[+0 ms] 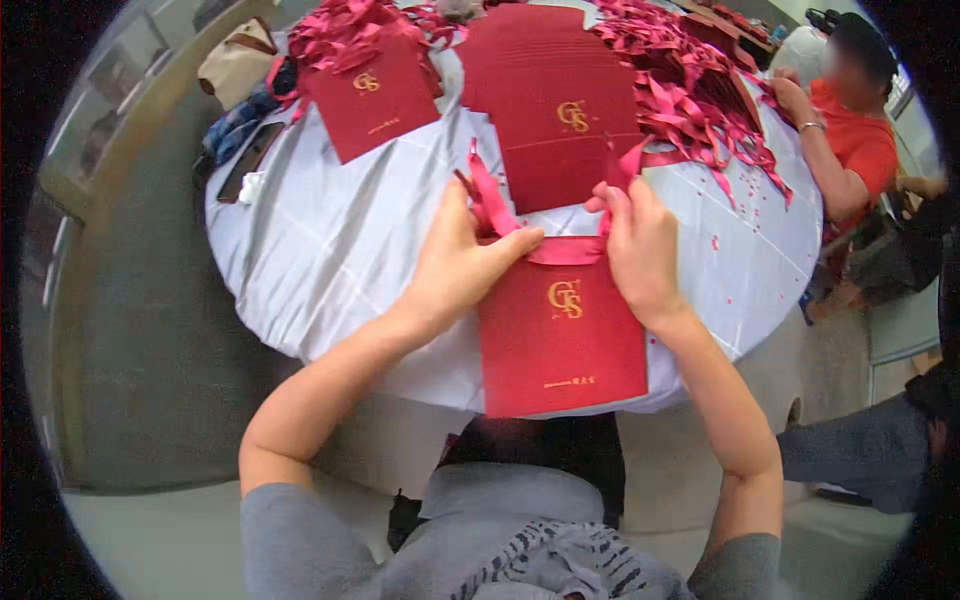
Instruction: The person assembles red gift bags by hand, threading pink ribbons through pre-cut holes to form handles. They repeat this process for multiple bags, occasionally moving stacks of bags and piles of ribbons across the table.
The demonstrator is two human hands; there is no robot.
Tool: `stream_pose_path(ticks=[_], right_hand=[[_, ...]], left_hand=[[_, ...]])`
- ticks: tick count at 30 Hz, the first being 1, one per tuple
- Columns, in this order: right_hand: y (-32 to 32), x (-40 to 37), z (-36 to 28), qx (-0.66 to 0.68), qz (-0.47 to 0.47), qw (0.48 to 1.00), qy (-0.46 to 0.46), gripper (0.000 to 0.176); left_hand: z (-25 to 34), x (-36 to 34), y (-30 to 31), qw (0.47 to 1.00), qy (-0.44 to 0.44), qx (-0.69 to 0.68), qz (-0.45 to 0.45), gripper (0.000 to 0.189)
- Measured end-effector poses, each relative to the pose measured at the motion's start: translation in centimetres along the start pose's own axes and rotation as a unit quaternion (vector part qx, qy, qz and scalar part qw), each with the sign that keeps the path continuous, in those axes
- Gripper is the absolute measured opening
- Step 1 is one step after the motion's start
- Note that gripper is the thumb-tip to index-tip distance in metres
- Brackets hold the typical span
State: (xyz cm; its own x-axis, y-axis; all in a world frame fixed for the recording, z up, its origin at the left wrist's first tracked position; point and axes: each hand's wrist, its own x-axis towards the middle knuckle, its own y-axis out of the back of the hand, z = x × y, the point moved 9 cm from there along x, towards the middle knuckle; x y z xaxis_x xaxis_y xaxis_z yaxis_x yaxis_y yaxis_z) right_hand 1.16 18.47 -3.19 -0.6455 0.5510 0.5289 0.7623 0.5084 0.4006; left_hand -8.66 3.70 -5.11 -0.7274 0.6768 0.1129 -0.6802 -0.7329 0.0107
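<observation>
A red paper gift bag (563,345) with gold lettering lies at the near edge of the table, its top away from me. A pink ribbon (562,253) crosses its upper edge, with loose ends rising on both sides. My left hand (462,258) grips the ribbon at the bag's upper left corner, the thumb stretched over the top edge. On the other side, my right hand (640,245) pinches the ribbon near the upper right corner. Just beyond both hands is a stack of matching red bags (545,80).
Another red bag (375,105) lies at the left, near a ribbon heap (350,35). More ribboned bags (700,110) are piled at the right. A phone (250,160) and a cream bag (238,62) are on the left. A person in orange (855,130) sits at the right.
</observation>
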Motion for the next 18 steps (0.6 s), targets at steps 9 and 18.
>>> stream_pose_path(ticks=[9, 18], right_hand=[[0.6, 0.2, -0.4, 0.012, 0.017, 1.000, -0.008, 0.018], [0.7, 0.4, -0.4, 0.288, -0.054, 0.952, -0.091, 0.041]], left_hand=[[1.6, -0.7, 0.2, 1.000, -0.017, 0.021, 0.000, 0.047], [11.9, 2.2, 12.8, 0.974, -0.196, 0.036, 0.110, 0.031]])
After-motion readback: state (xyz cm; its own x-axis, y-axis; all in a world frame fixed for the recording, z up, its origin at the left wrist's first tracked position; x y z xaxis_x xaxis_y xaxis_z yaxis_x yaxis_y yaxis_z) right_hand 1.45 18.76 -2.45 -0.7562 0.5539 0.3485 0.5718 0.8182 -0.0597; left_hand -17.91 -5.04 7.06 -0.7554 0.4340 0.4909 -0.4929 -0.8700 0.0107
